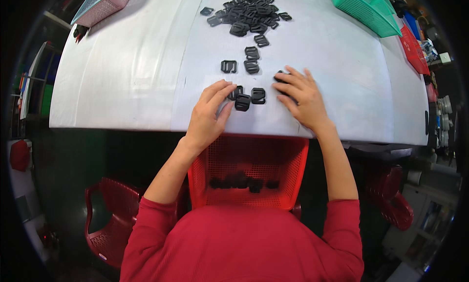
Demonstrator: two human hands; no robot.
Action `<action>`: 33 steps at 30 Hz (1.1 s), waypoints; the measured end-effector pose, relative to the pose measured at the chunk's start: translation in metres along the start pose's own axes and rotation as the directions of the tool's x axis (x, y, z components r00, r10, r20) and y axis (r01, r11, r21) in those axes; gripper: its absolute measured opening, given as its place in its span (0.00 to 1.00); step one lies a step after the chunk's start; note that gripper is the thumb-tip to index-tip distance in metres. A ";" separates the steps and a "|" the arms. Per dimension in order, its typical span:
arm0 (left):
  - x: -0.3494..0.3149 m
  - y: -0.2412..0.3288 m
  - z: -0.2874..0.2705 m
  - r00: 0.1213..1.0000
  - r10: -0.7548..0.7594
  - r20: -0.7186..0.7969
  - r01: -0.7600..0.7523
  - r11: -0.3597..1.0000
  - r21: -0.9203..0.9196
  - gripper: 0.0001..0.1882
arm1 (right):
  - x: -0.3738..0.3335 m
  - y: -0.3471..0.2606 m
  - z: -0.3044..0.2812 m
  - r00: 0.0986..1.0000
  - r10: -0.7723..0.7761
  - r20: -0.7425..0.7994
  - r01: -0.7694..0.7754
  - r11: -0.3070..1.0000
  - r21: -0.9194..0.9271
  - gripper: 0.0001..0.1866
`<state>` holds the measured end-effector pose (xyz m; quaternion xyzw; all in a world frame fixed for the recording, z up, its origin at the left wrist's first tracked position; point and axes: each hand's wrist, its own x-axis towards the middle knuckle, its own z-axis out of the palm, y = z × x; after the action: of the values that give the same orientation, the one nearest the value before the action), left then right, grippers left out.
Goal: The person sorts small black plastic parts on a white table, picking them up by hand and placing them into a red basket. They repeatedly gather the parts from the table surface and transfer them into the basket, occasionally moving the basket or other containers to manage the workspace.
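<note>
My left hand (207,117) is over the near part of the white table, thumb apart from its fingers. Its fingertips touch the left edge of a black slotted buckle (238,90). Against that piece lies a second black buckle (243,103), and a third buckle (258,96) sits just to the right. My right hand (305,100) has its fingers spread over a dark piece (280,76), mostly hidden beneath the fingertips. Farther off are a single buckle (228,66) and two touching ones, an upper buckle (251,53) and a lower buckle (251,66).
A heap of black buckles (249,12) lies at the table's far side. Below the near edge, a red basket (197,184) holds several dark pieces. A pink basket (100,8) stands far left, a green basket (366,11) far right. Dark red chairs (115,204) flank me.
</note>
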<state>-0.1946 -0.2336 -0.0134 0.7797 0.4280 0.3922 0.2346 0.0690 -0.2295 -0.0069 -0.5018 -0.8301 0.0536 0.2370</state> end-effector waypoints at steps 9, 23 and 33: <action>0.004 -0.011 -0.001 0.969 0.208 0.129 -0.243 0.891 0.383 0.18 | 0.017 -0.043 0.022 0.994 -0.081 -0.070 0.084 0.996 0.040 0.13; 0.063 -0.033 -0.005 0.971 0.227 0.073 -0.234 0.845 0.482 0.13 | 0.089 -0.012 0.047 0.965 0.009 -0.260 -0.030 0.997 -0.078 0.12; 0.058 -0.032 -0.021 0.986 -0.162 0.023 0.151 0.956 0.253 0.11 | 0.104 0.012 0.040 0.969 0.227 -0.100 -0.220 0.973 0.073 0.12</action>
<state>-0.2083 -0.1674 0.0004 0.7750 0.5294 0.2982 0.1740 0.0202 -0.1281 -0.0108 -0.5869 -0.7522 0.0785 0.2892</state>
